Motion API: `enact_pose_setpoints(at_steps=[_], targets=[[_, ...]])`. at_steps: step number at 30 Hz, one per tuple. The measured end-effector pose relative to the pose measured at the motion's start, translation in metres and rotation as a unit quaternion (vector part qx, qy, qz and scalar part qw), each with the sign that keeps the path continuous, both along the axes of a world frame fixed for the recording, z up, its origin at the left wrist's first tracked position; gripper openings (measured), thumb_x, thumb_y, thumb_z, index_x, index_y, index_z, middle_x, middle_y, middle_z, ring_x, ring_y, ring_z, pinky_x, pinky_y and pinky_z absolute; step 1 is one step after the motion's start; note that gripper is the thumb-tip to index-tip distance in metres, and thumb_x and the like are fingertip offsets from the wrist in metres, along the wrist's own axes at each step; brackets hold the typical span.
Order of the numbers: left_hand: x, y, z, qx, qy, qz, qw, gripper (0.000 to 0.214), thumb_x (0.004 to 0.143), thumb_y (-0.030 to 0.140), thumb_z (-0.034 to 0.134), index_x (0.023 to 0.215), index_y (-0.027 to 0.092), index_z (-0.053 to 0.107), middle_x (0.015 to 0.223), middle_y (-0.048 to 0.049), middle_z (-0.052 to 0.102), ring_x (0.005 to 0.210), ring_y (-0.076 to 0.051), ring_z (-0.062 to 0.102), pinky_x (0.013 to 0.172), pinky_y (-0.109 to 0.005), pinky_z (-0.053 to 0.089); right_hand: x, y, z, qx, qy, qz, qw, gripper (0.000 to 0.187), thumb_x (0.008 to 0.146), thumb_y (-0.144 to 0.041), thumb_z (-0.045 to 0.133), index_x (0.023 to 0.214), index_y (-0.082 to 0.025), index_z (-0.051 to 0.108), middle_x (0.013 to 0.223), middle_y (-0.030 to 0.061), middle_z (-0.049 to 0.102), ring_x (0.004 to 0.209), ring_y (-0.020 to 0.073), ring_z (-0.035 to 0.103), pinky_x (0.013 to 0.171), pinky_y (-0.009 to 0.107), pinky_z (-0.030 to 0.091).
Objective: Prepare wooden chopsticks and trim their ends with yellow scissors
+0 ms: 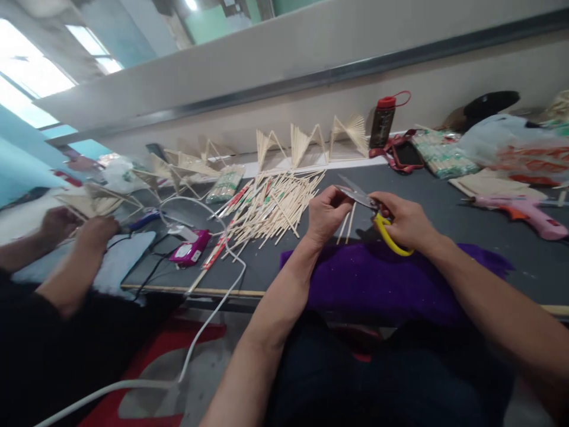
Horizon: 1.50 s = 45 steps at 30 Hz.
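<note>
My right hand grips a pair of scissors by the yellow handles, its blades pointing left and spread apart. The fingers of my left hand are pinched together against the lower blade; what lies between them is hidden. Just below the blades, a few thin wooden sticks show beside my left hand. A purple cloth lies under my forearms at the table's front edge. Left of my left hand is a loose heap of wooden sticks.
Fan-shaped stick structures stand along the wall. A red-capped bottle, a phone and a pink glue gun lie to the right. A white cable crosses near a magenta box. At left, a co-worker's hands handle another stick structure.
</note>
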State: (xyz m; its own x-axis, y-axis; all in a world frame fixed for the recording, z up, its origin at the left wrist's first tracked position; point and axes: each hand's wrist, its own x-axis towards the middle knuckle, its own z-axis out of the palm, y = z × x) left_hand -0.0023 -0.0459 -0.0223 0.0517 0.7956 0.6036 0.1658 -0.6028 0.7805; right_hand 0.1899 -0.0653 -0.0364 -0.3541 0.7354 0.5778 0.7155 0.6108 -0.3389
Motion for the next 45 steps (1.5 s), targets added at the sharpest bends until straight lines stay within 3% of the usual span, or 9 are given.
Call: enact_pose_setpoints(at_steps=[6, 14, 26, 32, 36, 45], targets=[[-0.002, -0.001, 0.001, -0.028, 0.001, -0.022, 0.999, 0.008, 0.071, 0.020, 0.063, 0.079, 0.017, 0.063, 0.071, 0.0011, 0.062, 0.063, -0.008, 0.054, 0.062, -0.023, 0.045, 0.001, 0.001, -0.004, 0.010, 0.013, 0.001, 1.000, 0.045, 0.072, -0.030, 0.060, 0.116, -0.021, 0.055, 0.083, 0.0036, 0.064, 0.066, 0.0169, 0.057, 0.063, 0.029, 0.044], [-0.005, -0.002, 0.009, -0.037, 0.042, 0.004, 0.998, 0.011, 0.075, 0.028, 0.062, 0.074, 0.017, 0.064, 0.061, 0.0030, 0.059, 0.054, -0.007, 0.048, 0.052, -0.020, 0.039, -0.002, -0.001, 0.003, 0.007, 0.016, 0.009, 1.000, 0.052, 0.073, -0.039, 0.063, 0.120, -0.017, 0.053, 0.086, 0.0053, 0.062, 0.071, 0.0176, 0.057, 0.066, 0.029, 0.045], [-0.006, -0.005, 0.009, -0.010, 0.053, -0.016, 0.998, 0.011, 0.073, 0.026, 0.064, 0.080, 0.017, 0.067, 0.066, 0.0015, 0.063, 0.058, -0.008, 0.052, 0.056, -0.020, 0.041, -0.001, -0.001, 0.004, -0.032, 0.003, 0.029, 0.999, 0.057, 0.073, -0.044, 0.064, 0.122, -0.018, 0.050, 0.094, 0.0058, 0.063, 0.073, 0.0173, 0.056, 0.068, 0.030, 0.044], [-0.006, -0.005, 0.008, -0.014, 0.045, -0.016, 0.999, 0.009, 0.073, 0.023, 0.062, 0.079, 0.017, 0.067, 0.066, 0.0012, 0.063, 0.060, -0.009, 0.054, 0.057, -0.021, 0.042, -0.002, -0.001, 0.003, -0.026, 0.003, 0.034, 0.999, 0.043, 0.074, -0.029, 0.058, 0.116, -0.019, 0.054, 0.090, 0.0054, 0.064, 0.068, 0.0163, 0.053, 0.065, 0.028, 0.042], [-0.005, -0.006, 0.007, -0.010, 0.051, -0.003, 0.999, 0.009, 0.073, 0.023, 0.062, 0.078, 0.017, 0.067, 0.063, 0.0026, 0.062, 0.058, -0.008, 0.053, 0.057, -0.020, 0.041, -0.003, -0.002, 0.001, -0.026, 0.000, 0.017, 1.000, 0.048, 0.070, -0.018, 0.053, 0.118, -0.020, 0.052, 0.090, 0.0052, 0.063, 0.068, 0.0170, 0.054, 0.065, 0.029, 0.043], [-0.004, -0.004, 0.002, -0.012, 0.058, 0.011, 0.998, 0.008, 0.074, 0.023, 0.060, 0.077, 0.017, 0.065, 0.067, 0.0011, 0.064, 0.062, -0.009, 0.055, 0.060, -0.020, 0.043, -0.002, -0.003, -0.001, -0.023, -0.009, 0.005, 1.000, 0.049, 0.067, -0.015, 0.051, 0.115, -0.020, 0.053, 0.086, 0.0052, 0.062, 0.068, 0.0175, 0.054, 0.065, 0.029, 0.043]])
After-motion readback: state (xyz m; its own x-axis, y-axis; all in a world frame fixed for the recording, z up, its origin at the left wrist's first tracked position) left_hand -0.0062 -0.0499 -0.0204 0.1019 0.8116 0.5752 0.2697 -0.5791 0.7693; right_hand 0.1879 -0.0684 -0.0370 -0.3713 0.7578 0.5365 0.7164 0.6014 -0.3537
